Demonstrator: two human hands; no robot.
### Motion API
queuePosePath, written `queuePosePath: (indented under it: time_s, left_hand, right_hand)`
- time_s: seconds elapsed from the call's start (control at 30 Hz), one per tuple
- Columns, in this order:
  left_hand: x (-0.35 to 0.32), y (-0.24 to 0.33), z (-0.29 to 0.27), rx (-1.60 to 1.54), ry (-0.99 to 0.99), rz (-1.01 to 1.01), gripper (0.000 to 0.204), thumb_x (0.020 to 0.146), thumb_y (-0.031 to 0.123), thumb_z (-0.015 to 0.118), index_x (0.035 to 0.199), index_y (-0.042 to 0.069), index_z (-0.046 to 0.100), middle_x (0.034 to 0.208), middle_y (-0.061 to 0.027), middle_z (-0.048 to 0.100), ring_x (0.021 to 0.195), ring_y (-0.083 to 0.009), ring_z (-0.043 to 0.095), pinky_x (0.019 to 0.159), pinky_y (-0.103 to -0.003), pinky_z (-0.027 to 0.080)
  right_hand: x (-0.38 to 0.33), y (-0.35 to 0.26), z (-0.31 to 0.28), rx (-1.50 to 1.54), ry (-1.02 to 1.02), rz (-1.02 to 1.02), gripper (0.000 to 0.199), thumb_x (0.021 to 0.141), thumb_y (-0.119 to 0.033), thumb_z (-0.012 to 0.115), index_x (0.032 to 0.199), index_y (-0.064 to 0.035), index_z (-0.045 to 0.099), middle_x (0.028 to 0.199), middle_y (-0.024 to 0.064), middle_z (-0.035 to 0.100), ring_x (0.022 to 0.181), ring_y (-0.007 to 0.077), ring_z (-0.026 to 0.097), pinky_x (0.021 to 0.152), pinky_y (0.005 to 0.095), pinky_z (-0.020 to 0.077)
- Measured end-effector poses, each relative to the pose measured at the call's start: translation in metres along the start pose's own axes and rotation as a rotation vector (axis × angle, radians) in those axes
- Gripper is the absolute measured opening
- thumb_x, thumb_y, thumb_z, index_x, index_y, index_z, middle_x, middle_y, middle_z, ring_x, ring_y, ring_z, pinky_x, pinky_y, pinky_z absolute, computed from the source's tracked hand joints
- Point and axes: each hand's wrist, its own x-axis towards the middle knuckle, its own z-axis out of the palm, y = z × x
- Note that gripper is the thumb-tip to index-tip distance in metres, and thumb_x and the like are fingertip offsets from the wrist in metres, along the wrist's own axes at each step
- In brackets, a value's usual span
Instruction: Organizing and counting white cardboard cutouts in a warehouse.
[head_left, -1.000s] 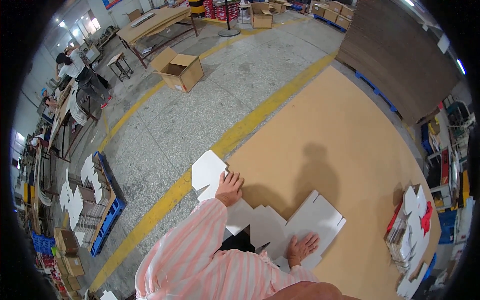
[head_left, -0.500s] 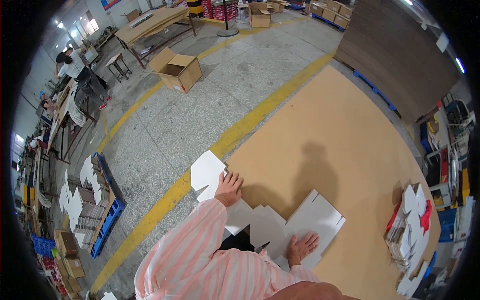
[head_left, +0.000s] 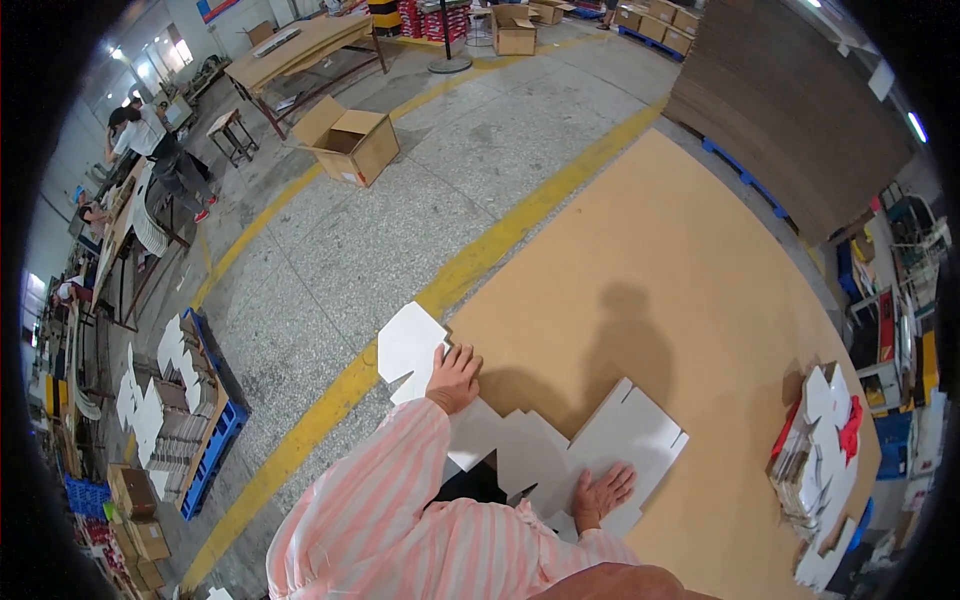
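Note:
A white die-cut cardboard box blank (head_left: 534, 447) lies flat at the near edge of the large tan board tabletop (head_left: 640, 240). Its left flap (head_left: 410, 335) sticks out past the table's left edge. My left hand (head_left: 455, 379) rests flat on the blank near that flap, fingers spread. On the wider right panel lies my right hand (head_left: 604, 494), palm down with its fingers stretched out. Neither hand grips anything. Striped pink-and-white sleeves cover my arms, and part of the blank's near side is hidden behind them.
A stack of white box blanks (head_left: 820, 450) with red cloth sits at the table's right. On the left floor, more blanks (head_left: 180, 410) lie on a blue pallet (head_left: 222, 455). An open carton (head_left: 352, 150) stands ahead, and a tall brown board stack (head_left: 790, 110) at far right. People work at far left.
Both hands stay in place on the box blank. The whole view has shifted very slightly, and a person at the far left has moved a little.

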Motion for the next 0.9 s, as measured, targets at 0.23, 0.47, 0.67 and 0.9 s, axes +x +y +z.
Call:
queuePosePath:
  time_s: [0.23, 0.47, 0.67, 0.9]
  left_hand:
    - [0.0008, 0.0012, -0.0009, 0.019, -0.003, 0.01, 0.044, 0.069, 0.02, 0.056, 0.111, 0.008, 0.05, 0.122, -0.0131, 0.043, 0.117, -0.0304, 0.037, 0.099, -0.057, 0.02]
    - [0.0011, -0.0019, 0.0022, 0.01, 0.012, 0.01, 0.045, 0.068, 0.02, 0.057, 0.111, 0.009, 0.049, 0.121, -0.0135, 0.044, 0.116, -0.0313, 0.039, 0.099, -0.056, 0.02]
    - [0.0004, -0.0021, 0.0008, 0.008, 0.003, 0.009, 0.046, 0.068, 0.021, 0.057, 0.112, 0.008, 0.049, 0.122, -0.0138, 0.044, 0.116, -0.0319, 0.039, 0.099, -0.057, 0.02]
    - [0.0014, 0.0008, -0.0012, 0.023, -0.049, -0.01, 0.043, 0.073, 0.021, 0.054, 0.114, 0.01, 0.047, 0.125, -0.012, 0.041, 0.119, -0.0302, 0.036, 0.101, -0.056, 0.019]
  right_hand:
    - [0.0009, 0.001, 0.0, 0.006, -0.022, 0.012, 0.076, 0.077, -0.043, 0.053, 0.135, -0.0042, 0.023, 0.143, 0.018, 0.018, 0.134, 0.0338, 0.008, 0.106, 0.051, 0.0044]
    - [0.0006, 0.0001, 0.0013, 0.017, -0.015, 0.012, 0.077, 0.077, -0.043, 0.053, 0.136, -0.0043, 0.022, 0.143, 0.0184, 0.017, 0.134, 0.0337, 0.008, 0.106, 0.0509, 0.0043]
    - [0.0005, -0.0008, 0.0001, 0.008, -0.018, 0.021, 0.077, 0.077, -0.042, 0.053, 0.136, -0.0045, 0.021, 0.143, 0.0176, 0.016, 0.134, 0.0334, 0.007, 0.106, 0.0507, 0.0037]
    - [0.0004, -0.0019, -0.0044, 0.008, -0.042, 0.028, 0.076, 0.078, -0.044, 0.05, 0.137, -0.0044, 0.021, 0.144, 0.0175, 0.016, 0.134, 0.0333, 0.008, 0.106, 0.0505, 0.004]
